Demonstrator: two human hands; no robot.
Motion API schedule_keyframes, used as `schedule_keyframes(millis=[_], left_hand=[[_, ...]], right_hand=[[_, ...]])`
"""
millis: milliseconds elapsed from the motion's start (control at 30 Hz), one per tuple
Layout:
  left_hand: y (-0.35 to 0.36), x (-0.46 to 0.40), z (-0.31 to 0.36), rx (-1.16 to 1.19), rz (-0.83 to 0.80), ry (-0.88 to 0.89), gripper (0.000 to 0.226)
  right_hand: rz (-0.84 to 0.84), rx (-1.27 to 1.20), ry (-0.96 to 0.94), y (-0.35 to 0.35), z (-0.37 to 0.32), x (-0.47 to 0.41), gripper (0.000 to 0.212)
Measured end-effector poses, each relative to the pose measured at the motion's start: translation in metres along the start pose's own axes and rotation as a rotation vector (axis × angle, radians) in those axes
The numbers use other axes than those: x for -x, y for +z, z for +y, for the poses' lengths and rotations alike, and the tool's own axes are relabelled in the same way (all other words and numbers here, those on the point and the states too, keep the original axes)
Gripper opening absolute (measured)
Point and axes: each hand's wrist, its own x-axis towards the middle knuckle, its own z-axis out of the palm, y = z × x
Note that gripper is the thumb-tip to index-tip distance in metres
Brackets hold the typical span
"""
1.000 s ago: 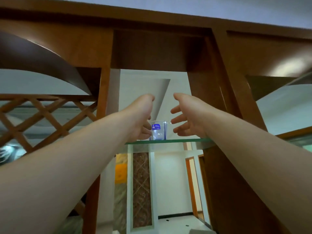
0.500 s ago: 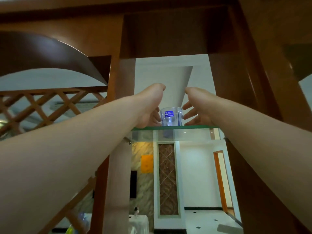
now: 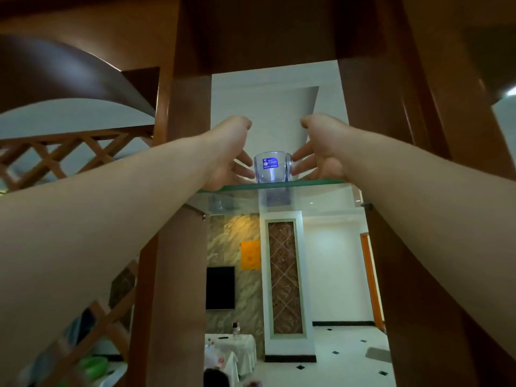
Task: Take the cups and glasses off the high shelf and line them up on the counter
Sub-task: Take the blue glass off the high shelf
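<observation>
A small clear glass (image 3: 272, 170) with a blue sticker stands upright on the high glass shelf (image 3: 321, 183), near its front edge. My left hand (image 3: 229, 155) is just left of the glass with fingers spread, the fingertips at its side. My right hand (image 3: 324, 149) mirrors it on the right, fingers spread and fingertips at the glass's other side. The glass still rests on the shelf. I see no other cup or glass on the shelf.
Dark wooden posts flank the shelf opening, one on the left (image 3: 184, 135) and one on the right (image 3: 377, 121), with a wooden beam overhead. A wooden lattice (image 3: 55, 155) lies to the left. Below and beyond are a cloth-covered table (image 3: 237, 350) and a wall television (image 3: 220, 287).
Both hands have closed in on the glass from either side until the fingertips reach its sides. The view has moved closer to the shelf and tilted down.
</observation>
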Motion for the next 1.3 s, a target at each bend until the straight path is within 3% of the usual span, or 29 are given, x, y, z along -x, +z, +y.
schedule_keyframes(millis=[667,867,1300], left_hand=[[-0.008,-0.007,0.003,0.086,-0.192,-0.171,0.084],[-0.007,-0.004,0.008,0.174,-0.144,-0.119,0.073],[0.014,0.014,0.026,0.232,0.013,0.087,0.046]], right_hand=[[-0.035,0.031,-0.003,-0.002,0.001,0.002,0.062],[-0.047,-0.149,-0.026,-0.003,0.003,0.009,0.055],[-0.031,-0.280,-0.039,-0.004,-0.014,0.026,0.052]])
